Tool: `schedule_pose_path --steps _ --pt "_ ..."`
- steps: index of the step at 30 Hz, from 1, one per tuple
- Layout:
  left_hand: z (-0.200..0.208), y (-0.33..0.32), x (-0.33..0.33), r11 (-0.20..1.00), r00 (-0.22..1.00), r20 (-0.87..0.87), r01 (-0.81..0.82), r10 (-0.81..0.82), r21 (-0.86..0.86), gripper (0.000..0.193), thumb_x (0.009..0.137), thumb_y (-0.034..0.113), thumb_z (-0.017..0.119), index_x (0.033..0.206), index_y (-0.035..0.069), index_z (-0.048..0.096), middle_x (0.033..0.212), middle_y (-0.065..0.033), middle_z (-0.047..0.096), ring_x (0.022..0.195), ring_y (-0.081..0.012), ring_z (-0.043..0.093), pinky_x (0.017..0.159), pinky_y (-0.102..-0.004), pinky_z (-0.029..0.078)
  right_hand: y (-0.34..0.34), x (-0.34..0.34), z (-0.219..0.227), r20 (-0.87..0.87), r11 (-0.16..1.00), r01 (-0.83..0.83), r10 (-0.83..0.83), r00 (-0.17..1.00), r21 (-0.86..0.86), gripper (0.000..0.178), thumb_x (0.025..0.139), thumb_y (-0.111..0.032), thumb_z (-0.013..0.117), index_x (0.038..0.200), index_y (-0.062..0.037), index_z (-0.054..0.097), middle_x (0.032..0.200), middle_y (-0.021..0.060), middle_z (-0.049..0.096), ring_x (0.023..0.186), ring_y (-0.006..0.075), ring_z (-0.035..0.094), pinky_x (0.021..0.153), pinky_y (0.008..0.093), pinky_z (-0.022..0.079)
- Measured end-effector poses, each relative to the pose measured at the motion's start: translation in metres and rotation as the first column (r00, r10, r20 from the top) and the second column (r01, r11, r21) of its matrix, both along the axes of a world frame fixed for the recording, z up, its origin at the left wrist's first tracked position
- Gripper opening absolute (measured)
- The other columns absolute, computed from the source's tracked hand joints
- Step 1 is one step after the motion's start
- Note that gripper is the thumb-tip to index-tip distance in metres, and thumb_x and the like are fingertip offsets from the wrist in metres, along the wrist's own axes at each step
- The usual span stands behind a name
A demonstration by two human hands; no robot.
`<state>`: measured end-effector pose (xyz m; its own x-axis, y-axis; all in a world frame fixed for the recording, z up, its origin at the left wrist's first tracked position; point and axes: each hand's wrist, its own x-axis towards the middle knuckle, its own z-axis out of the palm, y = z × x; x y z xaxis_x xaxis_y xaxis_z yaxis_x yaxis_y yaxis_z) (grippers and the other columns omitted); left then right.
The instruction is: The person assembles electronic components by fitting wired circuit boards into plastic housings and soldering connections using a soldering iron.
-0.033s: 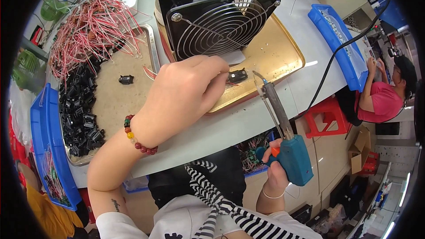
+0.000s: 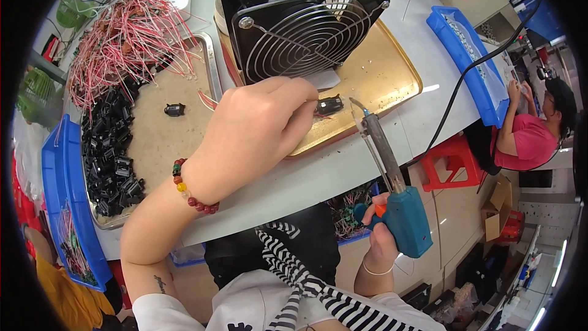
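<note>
My left hand [image 2: 251, 125] reaches over the gold tray [image 2: 395, 83], thumb and fingers pinched at the end of a small black plastic part [image 2: 329, 105]. Thin red wire shows beneath that part, and the fingertips are partly hidden behind the knuckles. In my right hand [image 2: 383, 239] is a blue-green soldering gun [image 2: 411, 224] with an orange trigger. Its bent tip [image 2: 356, 103] points up and left, a short way right of the black part and apart from it. Behind the left hand stands a black fan [image 2: 309, 46] with a wire guard.
To the left, a metal tray [image 2: 213, 67] holds piled black parts [image 2: 110, 159] and red and white wires [image 2: 131, 49]; one black part [image 2: 174, 110] lies alone. Blue bins [image 2: 61, 196] flank the table. A black cable [image 2: 456, 95] hangs at right, near a red stool [image 2: 450, 165] and a seated person [image 2: 530, 138].
</note>
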<state>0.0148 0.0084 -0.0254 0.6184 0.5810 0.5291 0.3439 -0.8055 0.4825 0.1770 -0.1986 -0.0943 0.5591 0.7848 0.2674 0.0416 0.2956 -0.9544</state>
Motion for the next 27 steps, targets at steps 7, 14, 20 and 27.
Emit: schedule_pose_path --steps 7,14,20,27 --pt "-0.002 -0.0001 0.0001 1.0 1.0 -0.014 -0.003 0.004 0.027 0.009 0.077 0.006 0.065 0.085 0.002 0.065 0.077 -0.0096 0.065 0.061 -0.0219 0.063 0.052 -0.0292 0.05 0.004 -0.003 -0.0013 0.12 0.998 0.061 -0.059 0.991 -0.008 0.038 0.075 -0.023 0.07 0.092 0.0086 0.059 0.08 0.0115 0.054 0.055 0.0163 0.056 0.05 0.0234 0.042" --pt "-0.0038 0.0007 -0.0002 0.999 1.0 -0.006 -0.001 0.001 0.039 0.008 0.076 0.005 0.065 0.084 0.003 0.065 0.075 -0.0092 0.064 0.059 -0.0221 0.062 0.051 -0.0294 0.049 0.0032 -0.0001 -0.0055 0.192 0.999 0.038 -0.035 0.981 -0.012 0.037 0.076 -0.024 0.069 0.092 0.0078 0.059 0.076 0.0113 0.054 0.054 0.0159 0.055 0.048 0.0229 0.041" --pt "-0.0057 0.0008 0.0001 0.999 1.0 0.011 -0.005 0.005 0.048 0.007 0.076 0.005 0.065 0.083 0.003 0.065 0.074 -0.0091 0.064 0.059 -0.0224 0.061 0.051 -0.0297 0.049 0.0055 -0.0015 -0.0034 0.208 0.998 0.052 -0.048 0.977 -0.017 0.037 0.076 -0.025 0.069 0.091 0.0073 0.059 0.075 0.0115 0.054 0.054 0.0159 0.054 0.048 0.0232 0.041" --pt "-0.0056 0.0013 -0.0002 0.997 1.0 0.004 0.006 -0.007 0.072 0.008 0.075 0.004 0.065 0.082 0.002 0.065 0.074 -0.0095 0.063 0.059 -0.0232 0.061 0.051 -0.0304 0.049 0.0014 -0.0053 -0.0039 0.123 0.996 0.085 -0.082 0.989 -0.016 0.043 0.074 -0.022 0.071 0.099 0.0099 0.058 0.077 0.0122 0.059 0.057 0.0156 0.057 0.051 0.0229 0.044"
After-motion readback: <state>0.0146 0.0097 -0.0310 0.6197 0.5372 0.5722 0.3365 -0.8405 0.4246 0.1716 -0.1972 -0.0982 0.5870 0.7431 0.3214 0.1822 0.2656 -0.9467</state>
